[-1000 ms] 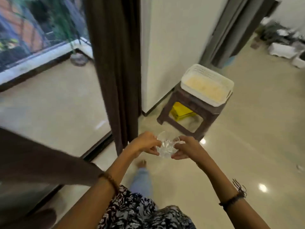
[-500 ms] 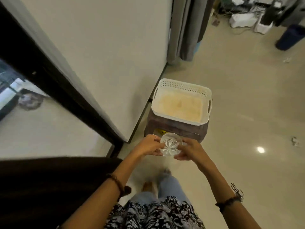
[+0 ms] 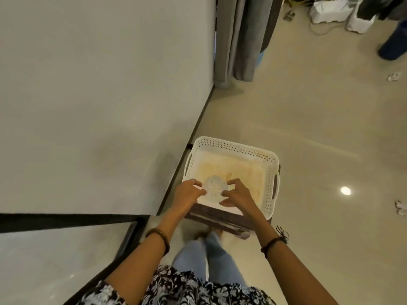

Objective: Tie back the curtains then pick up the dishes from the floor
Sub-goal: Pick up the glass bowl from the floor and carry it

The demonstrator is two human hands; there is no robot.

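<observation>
A small clear cut-glass bowl (image 3: 215, 186) is held between my two hands, just over the near left corner of a white perforated plastic basket (image 3: 267, 166). My left hand (image 3: 189, 194) grips its left rim and my right hand (image 3: 236, 194) grips its right rim. The basket sits on a dark brown stool (image 3: 217, 219) beside the white wall. A grey curtain (image 3: 244, 38) hangs at the wall's far corner. No brown curtain shows in this view.
A white wall (image 3: 105, 89) fills the left side, with a dark door frame (image 3: 66, 221) below it. White boxes and cables (image 3: 330, 9) lie on the floor at the far right, near a dark blue object (image 3: 394, 45). Small scraps (image 3: 399, 209) lie on the glossy floor.
I have walked from the window and brown curtain to the stool. Both hands carried the glass bowl forward until it came over the basket's near corner.
</observation>
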